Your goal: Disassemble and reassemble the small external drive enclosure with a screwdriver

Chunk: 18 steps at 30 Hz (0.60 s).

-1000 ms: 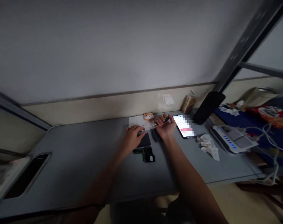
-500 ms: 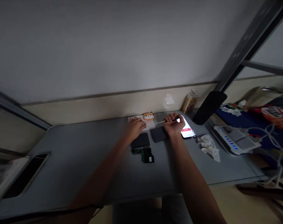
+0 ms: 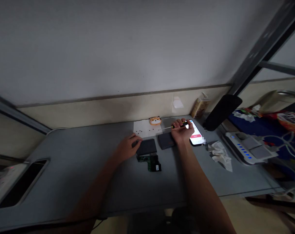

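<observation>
A: Where is the screwdriver (image 3: 172, 126), please?
B: It is inside the right hand (image 3: 182, 132), which grasps its handle. The thin shaft comes out to the left, and its end is above the white paper (image 3: 144, 127), near some small dark pieces (image 3: 140, 131).
A: And the left hand (image 3: 128, 147)?
B: It is at the left edge of the black plate (image 3: 146, 147). Its fingers are bent, with the tips close together. Whether they pinch something small, I cannot tell.
A: How is the right arm placed?
B: The forearm comes from the lower right, the inner wrist is facing up, and the fingers are curled. The hand is beside the dark case (image 3: 165, 140) and covers part of the lit phone (image 3: 197, 135).
A: What is different from half a second ago?
B: The left hand was over the paper; now it has moved back toward the person, so the dark pieces are visible. The right hand has kept nearly the same pose.
</observation>
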Motion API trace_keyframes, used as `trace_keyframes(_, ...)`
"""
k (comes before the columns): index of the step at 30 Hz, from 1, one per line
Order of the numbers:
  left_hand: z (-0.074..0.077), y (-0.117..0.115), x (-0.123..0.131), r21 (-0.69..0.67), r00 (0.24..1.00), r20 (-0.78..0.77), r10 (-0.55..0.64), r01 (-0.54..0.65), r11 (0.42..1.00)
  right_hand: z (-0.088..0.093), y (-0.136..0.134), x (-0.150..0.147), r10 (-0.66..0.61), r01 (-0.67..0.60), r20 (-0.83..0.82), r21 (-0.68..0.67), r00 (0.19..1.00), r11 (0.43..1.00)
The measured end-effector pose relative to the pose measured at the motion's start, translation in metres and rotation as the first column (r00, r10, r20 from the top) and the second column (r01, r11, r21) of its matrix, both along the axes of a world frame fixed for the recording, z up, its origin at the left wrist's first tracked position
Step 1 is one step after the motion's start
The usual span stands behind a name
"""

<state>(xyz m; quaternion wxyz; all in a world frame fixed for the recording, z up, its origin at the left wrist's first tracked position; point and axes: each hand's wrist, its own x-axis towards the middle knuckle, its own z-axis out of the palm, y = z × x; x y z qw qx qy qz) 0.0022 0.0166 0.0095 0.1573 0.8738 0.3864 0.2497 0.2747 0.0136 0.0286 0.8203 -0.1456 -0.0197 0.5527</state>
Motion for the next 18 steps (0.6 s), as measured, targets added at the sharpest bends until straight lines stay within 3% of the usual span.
trace_keyframes(6, -0.003, 0.009, -0.003, -0.174, 0.999, -0.039, 0.017, -0.023, 0.984, 0.001, 0.001, -0.007, 0.023, -0.022, 0.048, -0.031, 0.999, 0.999)
trace_keyframes(18, -0.003, 0.01, -0.002, -0.141, 0.997, -0.005, 0.072, -0.072, 0.987, 0.008, 0.002, -0.014, 0.029, -0.028, 0.01, -0.069, 1.0, 0.997)
